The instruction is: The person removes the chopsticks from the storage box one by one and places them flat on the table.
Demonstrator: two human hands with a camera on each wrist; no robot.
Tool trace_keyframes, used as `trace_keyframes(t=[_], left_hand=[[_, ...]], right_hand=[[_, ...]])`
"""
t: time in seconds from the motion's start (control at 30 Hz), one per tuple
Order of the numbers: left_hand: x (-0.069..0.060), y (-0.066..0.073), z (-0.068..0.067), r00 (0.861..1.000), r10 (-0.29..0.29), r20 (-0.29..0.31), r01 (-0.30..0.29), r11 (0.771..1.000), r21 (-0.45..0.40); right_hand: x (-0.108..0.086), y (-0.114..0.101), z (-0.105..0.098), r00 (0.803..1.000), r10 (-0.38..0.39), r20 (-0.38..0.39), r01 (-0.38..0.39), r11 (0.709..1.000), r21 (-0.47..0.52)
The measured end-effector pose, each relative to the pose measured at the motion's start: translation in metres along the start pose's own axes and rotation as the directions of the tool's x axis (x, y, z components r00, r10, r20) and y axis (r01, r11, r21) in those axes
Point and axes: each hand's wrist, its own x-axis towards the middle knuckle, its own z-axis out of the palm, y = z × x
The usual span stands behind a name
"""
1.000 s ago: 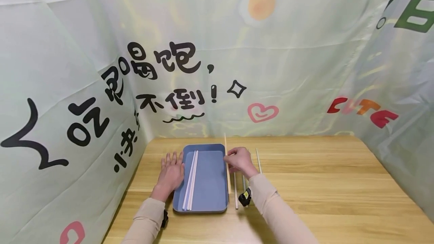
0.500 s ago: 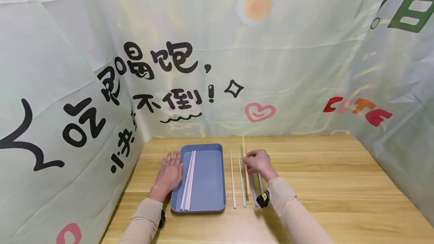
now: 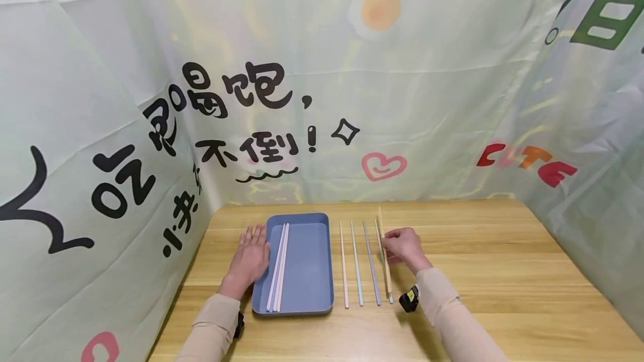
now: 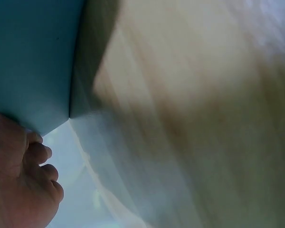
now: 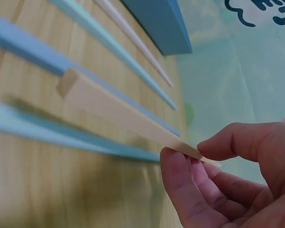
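Between thumb and fingers my right hand pinches a yellowish chopstick, held just above the table in the right wrist view. Beneath it lies a green-blue chopstick, partly covered in the head view. To the left, a purple-blue chopstick, a light blue one and a pink one lie side by side, apart from each other. My left hand rests with straight fingers against the left edge of the blue tray. Inside the tray, several pale pink and lilac chopsticks lean along its left side.
The wooden table extends to the right of my right hand. A printed cloth hangs behind the table and along both sides. Dark wrist cameras, such as the right one, sit under each sleeve.
My right hand has carried the yellowish chopstick rightward from the tray's right edge, across the row, to above the rightmost chopstick. The left hand has stayed at the tray.
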Motion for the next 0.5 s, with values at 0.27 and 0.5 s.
trace_keyframes(t=[0.27,0.5], left_hand=[[0.001,-0.001,0.002,1.000,0.002,-0.005,-0.002,1.000,0.000],[0.000,-0.001,0.002,1.000,0.000,-0.008,0.000,1.000,0.006]], right_hand=[[-0.003,0.011,-0.013,1.000,-0.014,-0.021,0.012,0.997,-0.071],[-0.005,0.016,-0.018,0.999,-0.017,-0.028,0.014,0.993,-0.115]])
